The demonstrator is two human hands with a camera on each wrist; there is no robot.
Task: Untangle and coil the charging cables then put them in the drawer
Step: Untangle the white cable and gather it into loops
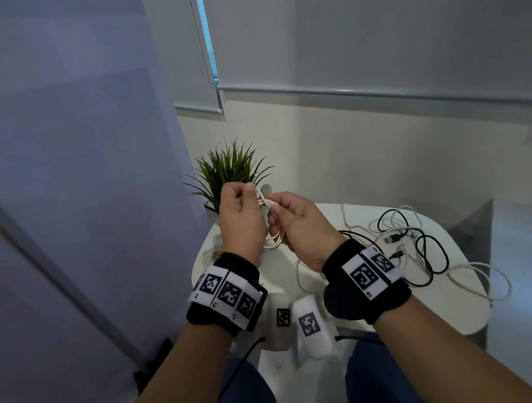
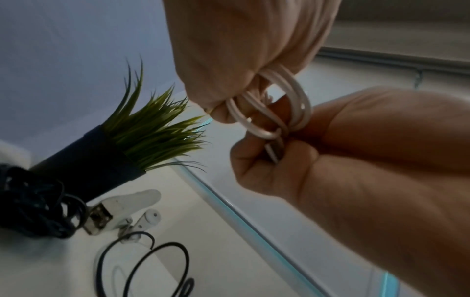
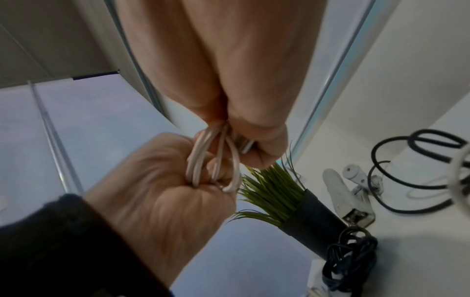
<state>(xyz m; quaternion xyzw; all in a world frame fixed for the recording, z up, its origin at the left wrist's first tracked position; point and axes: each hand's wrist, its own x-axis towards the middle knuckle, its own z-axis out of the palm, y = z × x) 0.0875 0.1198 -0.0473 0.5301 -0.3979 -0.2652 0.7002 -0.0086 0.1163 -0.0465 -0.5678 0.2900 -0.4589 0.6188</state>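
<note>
Two hands hold one pale pink charging cable [image 1: 270, 212] in the air above the white surface [image 1: 331, 293]. Left hand [image 1: 242, 216]: fingers curled, clenched around the gathered loops of the cable. Right hand [image 1: 300, 227]: fingers and thumb curled, pinching the same bundle from the other side. Both hands sit close together, knuckles nearly touching, with the loops passing between them.

In the left wrist view, several turns of the cable [image 2: 274, 108] run from the one fist into the other, and a metal connector tip shows inside the grip of the lower hand. The right wrist view shows the same loops [image 3: 216, 160] bridging the two fists.

Remaining cables lie loose on the surface to the right of the hands:
- a black cable [image 1: 427, 248] in open loops;
- a white cable [image 1: 481, 279] trailing over the right edge of the surface;
- both overlap and are tangled with each other.

A dark bundled cable [image 3: 348, 259] rests at the base of a green plant [image 1: 229, 169] in a dark pot [image 2: 86, 160], at the far left corner of the surface. A white clip-like object [image 2: 122, 209] lies just beside the pot. No drawer can be identified in any view.
</note>
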